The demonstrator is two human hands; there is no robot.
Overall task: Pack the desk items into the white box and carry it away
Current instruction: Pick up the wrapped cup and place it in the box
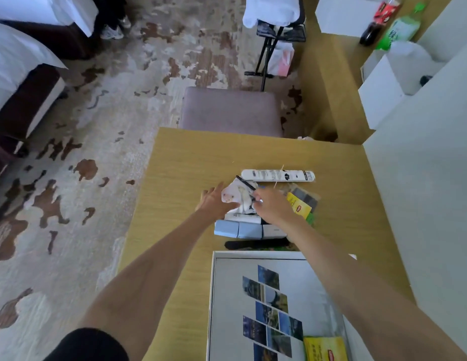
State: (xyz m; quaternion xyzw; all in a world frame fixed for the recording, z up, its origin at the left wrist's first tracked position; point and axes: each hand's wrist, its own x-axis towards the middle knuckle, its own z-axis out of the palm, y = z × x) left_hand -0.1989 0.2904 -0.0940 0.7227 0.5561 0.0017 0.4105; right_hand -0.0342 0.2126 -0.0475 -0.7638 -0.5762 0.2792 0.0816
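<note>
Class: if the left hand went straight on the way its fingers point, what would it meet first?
Likely nothing: the left hand points beside the white pouch, over bare desk towards its far edge, though depth is unclear.

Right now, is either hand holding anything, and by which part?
The right hand seems to pinch the white pouch at its right edge; blur hides the exact grip. The left hand lies open against its left side.

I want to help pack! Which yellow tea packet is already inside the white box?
The yellow tea carton in the white box, at its near right corner. The other, a yellow tea sachet, lies on the wooden desk beside the right hand.
</note>
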